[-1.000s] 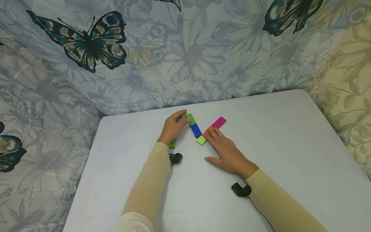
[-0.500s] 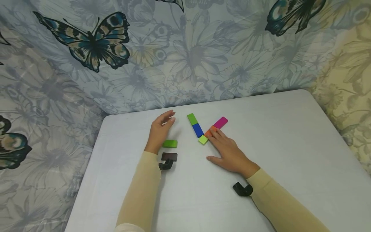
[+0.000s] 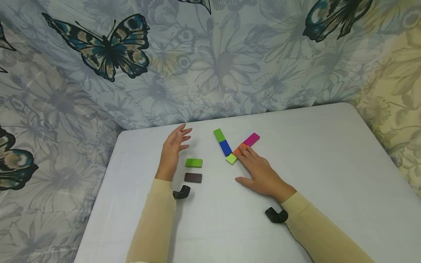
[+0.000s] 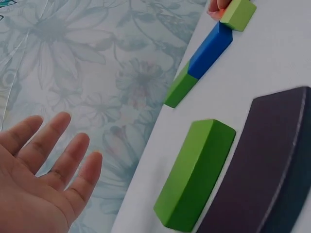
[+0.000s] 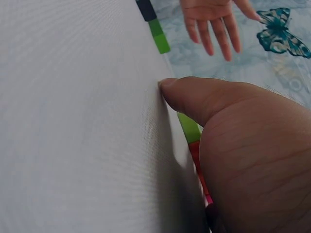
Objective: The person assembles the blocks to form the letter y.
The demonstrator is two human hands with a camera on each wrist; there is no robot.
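Grey-blue fabric printed with flowers and butterflies (image 3: 223, 65) fills the back, and here's the white-covered table (image 3: 322, 157) running up to it, its surface spreading wide to the right. Right hand (image 3: 260, 173) laid out, fingertips resting on blocks, nothing gripped. Left hand (image 3: 171, 151), fingers loose and spread, grasps nothing near the far edge; whether it touches the cloth is hard to judge. And it's the nearer hand to the loose pair! Dark brown rectangular block (image 3: 193, 178) and bright green rectangular block (image 3: 194, 163) lie to its right, nearer the person, apart, long axes both left to right. Beyond, a V: green bar (image 3: 219, 135) meets blue bar (image 3: 225, 148) on the left; orange bar (image 3: 235, 151), under those right fingertips, leads to magenta bar (image 3: 251, 139). Smallest, the yellow-green short block (image 3: 231, 159) sits at the point.
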